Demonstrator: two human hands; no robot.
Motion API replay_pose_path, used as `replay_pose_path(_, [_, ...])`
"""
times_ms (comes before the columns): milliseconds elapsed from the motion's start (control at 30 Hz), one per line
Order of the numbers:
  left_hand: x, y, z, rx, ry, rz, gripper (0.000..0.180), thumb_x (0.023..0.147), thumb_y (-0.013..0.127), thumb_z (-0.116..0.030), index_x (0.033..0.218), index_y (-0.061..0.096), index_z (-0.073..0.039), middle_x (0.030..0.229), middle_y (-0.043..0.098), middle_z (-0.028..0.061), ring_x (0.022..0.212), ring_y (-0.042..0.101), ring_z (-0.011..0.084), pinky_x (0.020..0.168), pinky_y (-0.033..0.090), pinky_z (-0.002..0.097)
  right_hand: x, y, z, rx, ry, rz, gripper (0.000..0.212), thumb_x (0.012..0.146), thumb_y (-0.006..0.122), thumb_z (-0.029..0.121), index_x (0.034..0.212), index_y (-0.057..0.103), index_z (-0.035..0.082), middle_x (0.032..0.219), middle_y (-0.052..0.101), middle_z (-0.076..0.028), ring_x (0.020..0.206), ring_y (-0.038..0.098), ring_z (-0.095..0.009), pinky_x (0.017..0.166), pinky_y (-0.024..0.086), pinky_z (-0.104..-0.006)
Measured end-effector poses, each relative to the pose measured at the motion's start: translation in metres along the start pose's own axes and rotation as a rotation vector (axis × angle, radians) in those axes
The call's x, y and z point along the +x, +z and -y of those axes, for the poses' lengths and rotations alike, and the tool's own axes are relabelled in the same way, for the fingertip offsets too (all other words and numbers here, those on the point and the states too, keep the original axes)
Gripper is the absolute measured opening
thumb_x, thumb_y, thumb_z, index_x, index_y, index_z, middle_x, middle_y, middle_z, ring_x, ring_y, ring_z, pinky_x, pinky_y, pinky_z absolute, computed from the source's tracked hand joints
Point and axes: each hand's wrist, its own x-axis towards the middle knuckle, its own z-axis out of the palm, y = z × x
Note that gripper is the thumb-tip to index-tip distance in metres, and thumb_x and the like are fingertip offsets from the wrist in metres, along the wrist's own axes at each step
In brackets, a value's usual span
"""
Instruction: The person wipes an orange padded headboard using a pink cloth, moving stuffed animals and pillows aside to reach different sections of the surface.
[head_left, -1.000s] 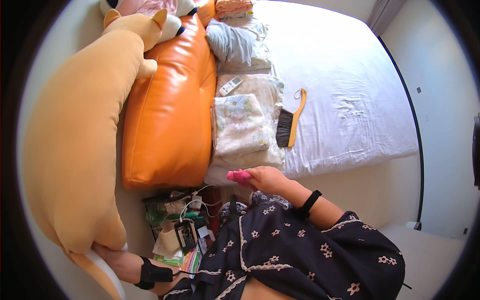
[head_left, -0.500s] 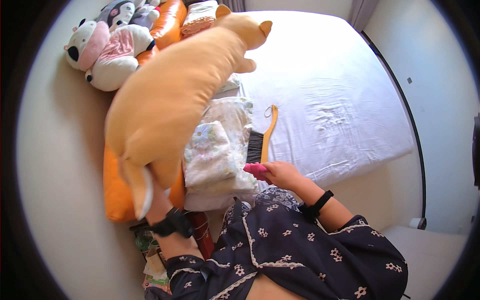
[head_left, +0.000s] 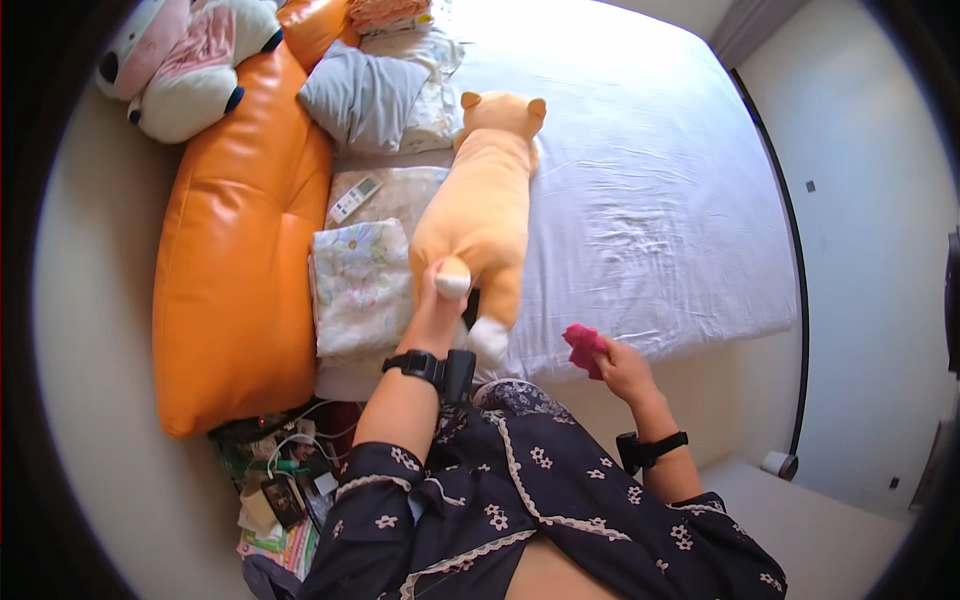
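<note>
A long tan plush animal lies stretched on the bed, its eared head toward the far side. My left hand is closed on its rear end by the white-tipped tail; the fingers are partly hidden. Beneath the plush's hind legs a small dark patch shows, and I cannot make out what it is. My right hand pinches a crumpled pink cloth over the bed's near edge, apart from the plush.
A white-sheeted bed spreads ahead. Along its left lie an orange bolster cushion, folded floral bedding, a white remote control, a grey pillow and a cow-like plush. Cables and papers clutter the lower left.
My left hand has brought the plush rightward from above the orange cushion and bedding down onto the bed. The wooden-handled brush is now covered. My right hand has shifted right with the cloth.
</note>
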Motion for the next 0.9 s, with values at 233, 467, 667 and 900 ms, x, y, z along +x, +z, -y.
replay_pose_path(233, [-0.016,0.022,-0.013,0.324,-0.299,0.108,0.034,0.091,0.048,-0.028,0.116,0.051,-0.005,0.099,0.062,0.0138,0.090,0.063,0.0317,0.075,0.056,0.0465,0.027,-0.002,-0.003,-0.170,-0.117,-0.129,0.023,0.090,0.053,0.022,0.104,0.061,0.006,0.087,0.064,-0.020,0.081,0.063,-0.034,0.069,0.047,-0.0383])
replay_pose_path(467, [-0.079,-0.058,-0.077,0.470,-0.113,-0.051,0.032,0.090,0.053,-0.015,0.120,0.047,-0.004,0.105,0.058,0.0155,0.091,0.062,0.0302,0.073,0.055,0.0411,0.071,0.004,0.012,-0.095,-0.248,-0.046,0.026,0.088,0.056,0.021,0.109,0.062,0.006,0.088,0.066,-0.018,0.082,0.065,-0.031,0.070,0.048,-0.0373])
replay_pose_path(667, [-0.227,-0.145,-0.193,0.659,0.466,-0.377,0.027,0.092,0.052,-0.021,0.113,0.052,-0.005,0.101,0.061,0.0086,0.082,0.062,0.0156,0.068,0.052,0.0299,0.146,-0.018,0.080,-0.238,-0.533,0.039,0.026,0.088,0.055,0.022,0.105,0.062,0.003,0.083,0.065,-0.022,0.078,0.065,-0.036,0.066,0.048,-0.0409])
replay_pose_path(900, [-0.353,-0.210,-0.235,0.659,0.804,-0.650,0.022,0.093,0.049,-0.019,0.109,0.056,-0.006,0.098,0.062,0.0048,0.078,0.059,0.0107,0.063,0.047,0.0226,0.217,-0.061,0.283,-0.464,-0.869,-0.013,0.026,0.089,0.051,0.018,0.105,0.060,-0.001,0.085,0.064,-0.024,0.079,0.064,-0.038,0.067,0.049,-0.0415])
